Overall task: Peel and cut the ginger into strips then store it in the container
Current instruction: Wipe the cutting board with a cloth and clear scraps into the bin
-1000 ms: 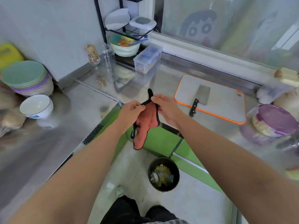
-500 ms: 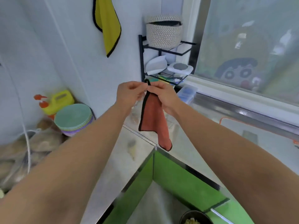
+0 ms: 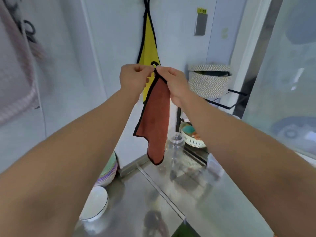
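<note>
Grips of left hand (image 3: pixel 135 77) and right hand (image 3: pixel 172 82) clamped on red cloth (image 3: pixel 155 120), slotted basket (image 3: pixel 193 143) holding colourful items

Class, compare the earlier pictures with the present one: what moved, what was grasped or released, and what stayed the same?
The left hand and right hand raised the red cloth upward, and it is now in front of the hanging yellow cloth. Nothing was grasped or released. Unchanged: both hands pinch the red cloth's top loop, and it hangs limp below them.
</note>
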A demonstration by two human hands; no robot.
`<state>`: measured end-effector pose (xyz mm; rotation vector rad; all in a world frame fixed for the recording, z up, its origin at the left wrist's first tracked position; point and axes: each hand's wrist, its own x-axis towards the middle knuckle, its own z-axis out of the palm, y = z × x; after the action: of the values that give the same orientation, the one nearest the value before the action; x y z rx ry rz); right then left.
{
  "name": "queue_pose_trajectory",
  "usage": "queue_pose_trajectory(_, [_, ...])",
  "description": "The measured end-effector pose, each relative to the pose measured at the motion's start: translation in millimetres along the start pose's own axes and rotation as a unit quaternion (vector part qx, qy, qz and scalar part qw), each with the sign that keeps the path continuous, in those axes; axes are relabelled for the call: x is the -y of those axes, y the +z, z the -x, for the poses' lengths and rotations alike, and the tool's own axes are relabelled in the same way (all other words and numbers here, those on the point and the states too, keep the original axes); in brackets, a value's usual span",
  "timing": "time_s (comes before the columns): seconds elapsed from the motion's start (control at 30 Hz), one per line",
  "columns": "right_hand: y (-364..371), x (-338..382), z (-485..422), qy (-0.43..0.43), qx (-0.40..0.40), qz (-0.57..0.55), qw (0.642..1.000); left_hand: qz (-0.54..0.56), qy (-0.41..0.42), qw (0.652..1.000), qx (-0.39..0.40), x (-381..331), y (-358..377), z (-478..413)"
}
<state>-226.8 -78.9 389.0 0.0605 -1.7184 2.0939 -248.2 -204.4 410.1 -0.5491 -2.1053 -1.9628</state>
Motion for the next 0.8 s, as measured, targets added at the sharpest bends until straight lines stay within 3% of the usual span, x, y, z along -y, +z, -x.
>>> queue_pose_trajectory(0.4, [31,82,-158,-0.096,0.016,0.015,0.995,-0.059,0.085,0.986,-0.13,-70,16,-156])
queue_pose_trajectory(0.8, [60,135,-231,-0.197,-0.105,0.046,0.974,-0.117,0.092,0.97,-0.194,-133,29,-230])
